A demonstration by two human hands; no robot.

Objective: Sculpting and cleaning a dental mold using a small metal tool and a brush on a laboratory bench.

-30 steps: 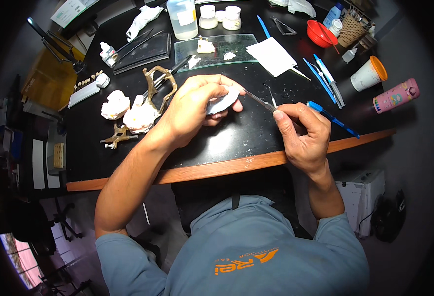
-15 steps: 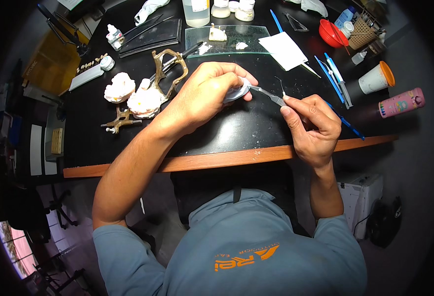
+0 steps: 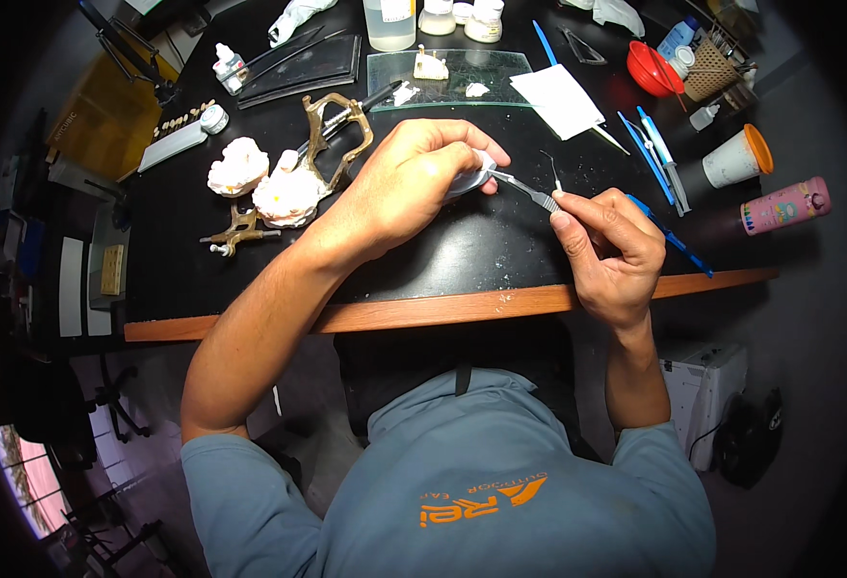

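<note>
My left hand (image 3: 421,173) is closed over the table around a pale, whitish cloth-like piece (image 3: 469,180), mostly hidden by the fingers. Between thumb and fingertips, my right hand (image 3: 614,246) pinches a slim metal hand instrument with a ribbed grip (image 3: 544,199). Its narrow end (image 3: 508,178) points left and meets the pale piece beside my left fingertips. A thin hooked tip (image 3: 551,164) shows just beyond my right index finger; whether it belongs to a separate tool I cannot tell. Left of my left hand lies a brass-coloured articulator (image 3: 312,144) with whitish plaster casts (image 3: 286,197).
At the back, a glass slab (image 3: 385,72) carries a small cream dental model (image 3: 431,65). White paper (image 3: 566,101) lies right of it. Blue-handled tools (image 3: 659,154), an orange-rimmed cup (image 3: 727,169) and a pink bottle (image 3: 786,205) stand or lie rightward. A wooden edge (image 3: 443,308) borders the table's front.
The whole view has shifted slightly, with the table things a little lower and farther right. Both hands keep nearly the same pose and hold.
</note>
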